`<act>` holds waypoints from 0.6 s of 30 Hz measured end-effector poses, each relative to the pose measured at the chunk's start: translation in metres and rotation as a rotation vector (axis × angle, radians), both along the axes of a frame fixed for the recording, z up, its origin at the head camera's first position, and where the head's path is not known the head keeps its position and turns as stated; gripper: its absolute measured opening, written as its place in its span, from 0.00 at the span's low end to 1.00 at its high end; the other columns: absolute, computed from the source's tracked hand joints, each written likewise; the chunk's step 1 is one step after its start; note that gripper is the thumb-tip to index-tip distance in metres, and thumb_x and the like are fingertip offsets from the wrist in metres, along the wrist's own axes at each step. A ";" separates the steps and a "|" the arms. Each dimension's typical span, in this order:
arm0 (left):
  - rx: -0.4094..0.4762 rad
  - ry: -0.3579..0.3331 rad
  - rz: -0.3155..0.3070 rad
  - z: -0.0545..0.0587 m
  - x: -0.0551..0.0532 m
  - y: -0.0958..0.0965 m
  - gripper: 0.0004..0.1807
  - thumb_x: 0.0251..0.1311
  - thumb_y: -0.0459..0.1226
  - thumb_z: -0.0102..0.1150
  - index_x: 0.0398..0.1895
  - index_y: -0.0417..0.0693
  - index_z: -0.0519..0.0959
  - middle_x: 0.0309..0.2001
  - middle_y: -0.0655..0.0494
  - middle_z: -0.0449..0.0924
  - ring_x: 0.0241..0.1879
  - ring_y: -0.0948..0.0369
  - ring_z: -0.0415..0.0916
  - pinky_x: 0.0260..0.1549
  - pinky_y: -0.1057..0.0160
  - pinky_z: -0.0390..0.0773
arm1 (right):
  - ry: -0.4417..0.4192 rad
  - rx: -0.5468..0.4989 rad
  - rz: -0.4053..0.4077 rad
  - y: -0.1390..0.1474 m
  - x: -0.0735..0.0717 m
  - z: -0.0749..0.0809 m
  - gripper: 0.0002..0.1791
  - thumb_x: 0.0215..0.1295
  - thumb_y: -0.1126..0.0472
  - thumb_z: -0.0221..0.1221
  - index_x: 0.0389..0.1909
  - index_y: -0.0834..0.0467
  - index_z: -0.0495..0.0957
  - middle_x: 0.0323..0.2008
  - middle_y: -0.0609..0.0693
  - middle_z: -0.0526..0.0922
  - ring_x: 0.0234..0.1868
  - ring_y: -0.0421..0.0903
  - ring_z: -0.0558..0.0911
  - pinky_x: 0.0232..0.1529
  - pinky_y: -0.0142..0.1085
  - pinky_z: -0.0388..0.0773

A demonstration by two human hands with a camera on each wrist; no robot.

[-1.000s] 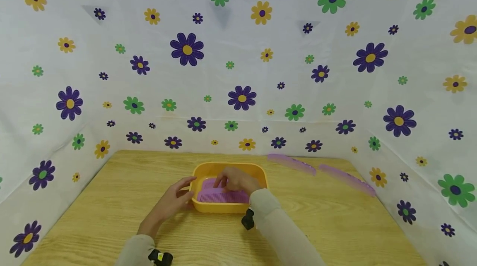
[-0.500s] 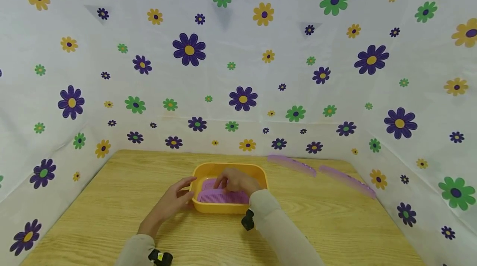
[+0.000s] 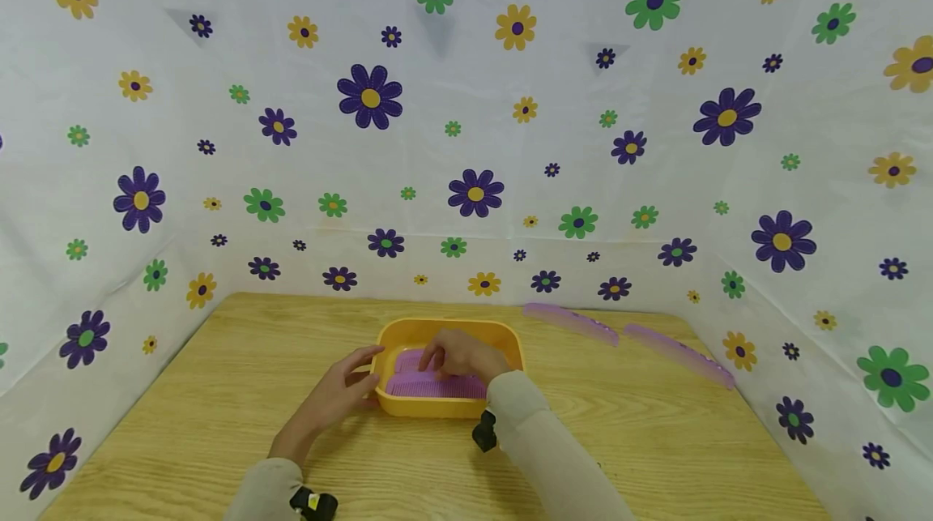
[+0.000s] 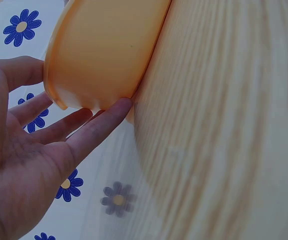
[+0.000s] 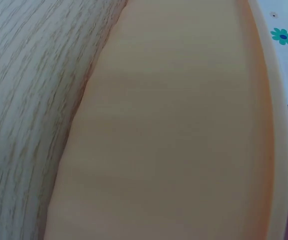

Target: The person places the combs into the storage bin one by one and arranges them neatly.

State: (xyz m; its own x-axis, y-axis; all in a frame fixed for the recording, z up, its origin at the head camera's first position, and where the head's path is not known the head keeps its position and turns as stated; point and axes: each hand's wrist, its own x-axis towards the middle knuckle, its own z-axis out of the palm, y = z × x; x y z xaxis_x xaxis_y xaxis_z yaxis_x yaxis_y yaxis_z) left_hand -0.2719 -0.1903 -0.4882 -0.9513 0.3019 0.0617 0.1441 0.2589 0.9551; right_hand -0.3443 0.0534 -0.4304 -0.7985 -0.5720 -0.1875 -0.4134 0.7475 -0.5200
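A yellow plastic basin (image 3: 437, 407) stands on the table with purple combs in it. One comb (image 3: 430, 387) lies toward the near wall, its teeth facing the near side; another (image 3: 408, 358) shows behind it. My right hand (image 3: 461, 355) reaches into the basin, fingers bent and tips down at the near comb's back edge, pinching there. In the right wrist view the basin wall (image 5: 168, 125) hides most of that hand. My left hand (image 3: 337, 391) holds the basin's left end. In the left wrist view its upper fingers go over the rim and lower fingertips (image 4: 124, 103) touch the outer wall.
Two more purple combs lie end to end at the back right, one (image 3: 571, 322) near the rear cloth and one (image 3: 679, 354) near the right side. White flowered cloth (image 3: 437, 172) encloses the wooden table (image 3: 408, 472) at the back and sides.
The head view tilts very slightly between the first and second frames. Both hands, the basin and the combs keep nearly the same places.
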 end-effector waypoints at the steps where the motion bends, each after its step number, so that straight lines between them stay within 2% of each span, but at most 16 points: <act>1: 0.000 -0.001 0.000 0.000 0.000 0.000 0.29 0.77 0.34 0.51 0.78 0.41 0.60 0.76 0.29 0.58 0.69 0.33 0.69 0.51 0.53 0.89 | -0.004 -0.001 -0.004 0.000 0.000 0.000 0.14 0.62 0.74 0.66 0.43 0.55 0.91 0.38 0.51 0.86 0.37 0.40 0.76 0.46 0.33 0.81; 9: -0.002 0.001 0.003 0.000 0.000 0.000 0.29 0.78 0.34 0.50 0.78 0.42 0.60 0.76 0.29 0.58 0.69 0.33 0.69 0.51 0.53 0.89 | -0.027 0.000 -0.038 0.001 -0.001 -0.003 0.13 0.63 0.73 0.66 0.41 0.53 0.91 0.38 0.50 0.86 0.39 0.42 0.78 0.50 0.36 0.84; 14: -0.002 0.000 0.003 -0.001 -0.001 0.000 0.29 0.77 0.34 0.50 0.78 0.42 0.61 0.76 0.29 0.58 0.69 0.33 0.69 0.51 0.53 0.89 | -0.033 -0.008 -0.050 0.002 -0.004 -0.007 0.14 0.63 0.73 0.66 0.41 0.52 0.91 0.38 0.48 0.85 0.38 0.42 0.77 0.48 0.36 0.83; 18: -0.001 -0.003 0.002 -0.001 -0.001 0.000 0.29 0.77 0.34 0.51 0.78 0.42 0.61 0.76 0.29 0.58 0.69 0.33 0.70 0.50 0.54 0.89 | -0.015 -0.003 -0.028 0.003 -0.001 -0.004 0.13 0.62 0.73 0.67 0.42 0.54 0.91 0.39 0.50 0.86 0.38 0.41 0.77 0.48 0.37 0.84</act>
State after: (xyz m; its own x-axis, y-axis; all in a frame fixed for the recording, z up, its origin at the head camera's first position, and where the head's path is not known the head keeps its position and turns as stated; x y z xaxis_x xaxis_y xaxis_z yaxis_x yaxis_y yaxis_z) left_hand -0.2730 -0.1903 -0.4894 -0.9521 0.3000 0.0589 0.1410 0.2598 0.9553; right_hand -0.3454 0.0568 -0.4348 -0.8112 -0.5504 -0.1974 -0.3848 0.7567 -0.5285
